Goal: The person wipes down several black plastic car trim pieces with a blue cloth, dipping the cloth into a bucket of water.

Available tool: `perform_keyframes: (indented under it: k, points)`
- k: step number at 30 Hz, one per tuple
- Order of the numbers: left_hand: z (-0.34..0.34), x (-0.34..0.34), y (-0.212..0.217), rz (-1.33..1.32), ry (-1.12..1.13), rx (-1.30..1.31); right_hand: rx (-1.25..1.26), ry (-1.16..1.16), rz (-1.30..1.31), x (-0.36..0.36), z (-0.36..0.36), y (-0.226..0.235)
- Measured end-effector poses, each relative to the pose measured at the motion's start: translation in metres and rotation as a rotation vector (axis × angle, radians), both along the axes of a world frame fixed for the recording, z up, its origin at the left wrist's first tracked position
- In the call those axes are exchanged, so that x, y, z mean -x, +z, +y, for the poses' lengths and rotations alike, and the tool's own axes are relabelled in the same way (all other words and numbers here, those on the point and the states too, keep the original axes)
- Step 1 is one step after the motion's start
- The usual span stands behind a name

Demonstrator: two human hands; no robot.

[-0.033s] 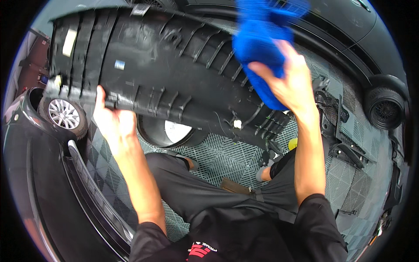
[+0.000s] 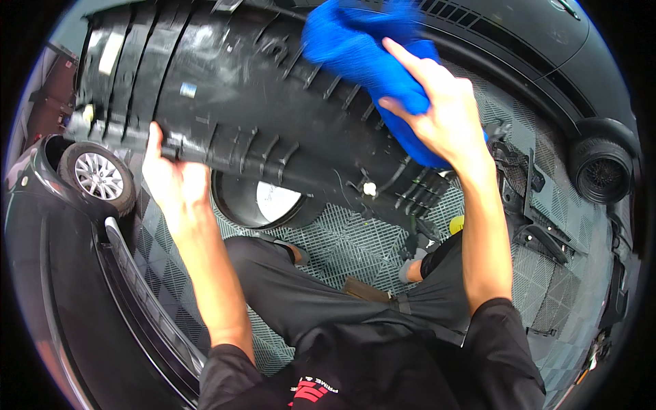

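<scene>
Trim panel [image 2: 225, 102]: the black plastic piece is held up in front of the body, above the tiled floor [image 2: 355, 242]; its ribbed face is turned toward the camera and its long shape is slanted down to the right
Left hand [image 2: 178, 181]: closed on the panel's lower edge, left of the middle, with the thumb laid over the ribbed face; the fingers behind are hidden
Right hand [image 2: 443, 109]: closed on the blue cloth, which is pinched between thumb and fingers
Blue cloth [image 2: 383, 68]: bunched over the panel's right part, with its far end blurred; whether the ribs are being pressed or only passed over cannot be told
Step in hand: the panel's ribbed side is, it seems, being wiped with the cloth while it is steadied by the left hand
Next move: firm support would be called for at the lower edge, with the cloth folded into the gaps between the ribs and kept from being snagged on the white clip [image 2: 369, 188]
Round black tub [image 2: 236, 201]: partly covered by the panel's lower edge in this view
Loose black parts [image 2: 543, 236]: laid on the floor to the right, well apart from the left hand
</scene>
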State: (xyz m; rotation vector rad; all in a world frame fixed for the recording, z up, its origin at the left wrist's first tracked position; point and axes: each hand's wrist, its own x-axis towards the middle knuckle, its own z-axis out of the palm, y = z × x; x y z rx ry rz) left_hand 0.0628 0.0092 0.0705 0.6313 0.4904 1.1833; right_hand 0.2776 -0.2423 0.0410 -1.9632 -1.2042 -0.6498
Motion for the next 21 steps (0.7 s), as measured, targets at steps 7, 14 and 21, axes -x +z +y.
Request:
perform_keyframes:
  k: [7, 14, 21]
  points:
    - [0.042, -0.027, 0.028, 0.102, -0.226, -0.286, 0.09, 0.13, 0.299, -0.046, 0.062, -0.032]
    - [-0.015, 0.012, -0.102, 0.468, -0.455, -0.127, 0.235, 0.125, 0.467, -0.048, 0.175, -0.044]
    - [0.007, 0.058, -0.164, 0.292, -0.292, 0.073, 0.327, 0.144, 0.592, 0.015, 0.261, -0.112]
